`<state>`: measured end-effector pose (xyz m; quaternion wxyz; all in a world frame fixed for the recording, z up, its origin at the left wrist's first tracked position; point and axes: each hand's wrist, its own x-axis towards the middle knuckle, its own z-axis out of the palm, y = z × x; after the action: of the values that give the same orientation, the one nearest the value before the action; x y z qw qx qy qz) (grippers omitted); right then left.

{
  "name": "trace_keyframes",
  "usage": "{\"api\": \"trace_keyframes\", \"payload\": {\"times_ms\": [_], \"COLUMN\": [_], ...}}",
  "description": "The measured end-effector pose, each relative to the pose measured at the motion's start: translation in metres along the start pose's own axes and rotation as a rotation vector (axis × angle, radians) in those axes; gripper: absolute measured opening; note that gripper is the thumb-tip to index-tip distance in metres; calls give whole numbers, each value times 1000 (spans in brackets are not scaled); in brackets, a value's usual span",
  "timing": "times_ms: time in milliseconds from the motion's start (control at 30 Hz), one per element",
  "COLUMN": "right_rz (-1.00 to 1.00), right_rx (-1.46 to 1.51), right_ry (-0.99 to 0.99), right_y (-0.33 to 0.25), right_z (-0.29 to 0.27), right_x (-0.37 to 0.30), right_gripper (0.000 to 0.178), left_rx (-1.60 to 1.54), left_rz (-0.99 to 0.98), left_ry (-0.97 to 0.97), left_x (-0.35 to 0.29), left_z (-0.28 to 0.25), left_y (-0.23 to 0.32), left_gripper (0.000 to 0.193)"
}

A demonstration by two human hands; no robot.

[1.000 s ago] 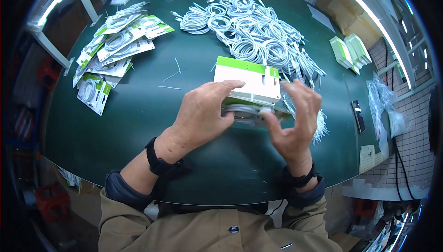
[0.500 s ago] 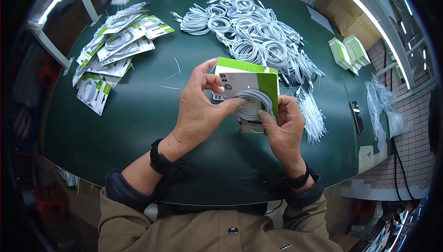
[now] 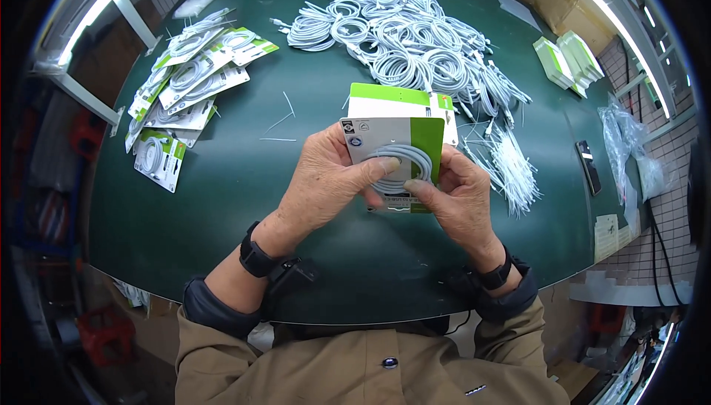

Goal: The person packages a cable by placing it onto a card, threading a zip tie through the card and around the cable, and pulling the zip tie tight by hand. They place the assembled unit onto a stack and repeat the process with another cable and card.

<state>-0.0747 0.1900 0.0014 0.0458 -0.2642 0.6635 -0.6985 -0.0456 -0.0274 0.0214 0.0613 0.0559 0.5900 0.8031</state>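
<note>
Above the table's middle, a white and green backing card (image 3: 427,134) is held with a coiled white cable (image 3: 404,186) against its front. My left hand (image 3: 326,179) grips it from the left, thumb pressed on the coil and fingers partly hidden behind the card. On the other side my right hand (image 3: 461,194) is closed on the card's lower right, its thumb also pushing on the coil. Just beyond the held card, more green-topped cards (image 3: 392,99) show, partly covered by it.
A large heap of coiled cables (image 3: 400,38) lies at the back. Finished-looking carded cables (image 3: 189,83) are piled at the left. Thin white ties (image 3: 515,171) lie at right, near a black phone (image 3: 589,168), card stacks (image 3: 566,64) and plastic bags (image 3: 629,145).
My left fingers have moved from the card's upper left edge to behind it. The card has shifted slightly left and uncovers more of the cards beyond. The whole view has shifted a little.
</note>
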Motion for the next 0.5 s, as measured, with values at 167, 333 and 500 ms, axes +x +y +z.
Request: {"api": "trace_keyframes", "payload": {"times_ms": [167,333,500], "right_rz": [-3,205,398], "right_rx": [1,-716,-1164], "right_ry": [-71,138,131], "right_y": [-17,-24,-5], "right_z": [-39,-90,-121], "right_x": [12,22,11], "right_gripper": [30,20,17], "left_rx": [-21,195,481], "left_rz": [90,298,685], "left_ry": [-20,103,194], "left_x": [-6,-25,-18], "left_z": [11,0,-10], "left_y": [8,12,3], "left_gripper": [31,28,27]}}
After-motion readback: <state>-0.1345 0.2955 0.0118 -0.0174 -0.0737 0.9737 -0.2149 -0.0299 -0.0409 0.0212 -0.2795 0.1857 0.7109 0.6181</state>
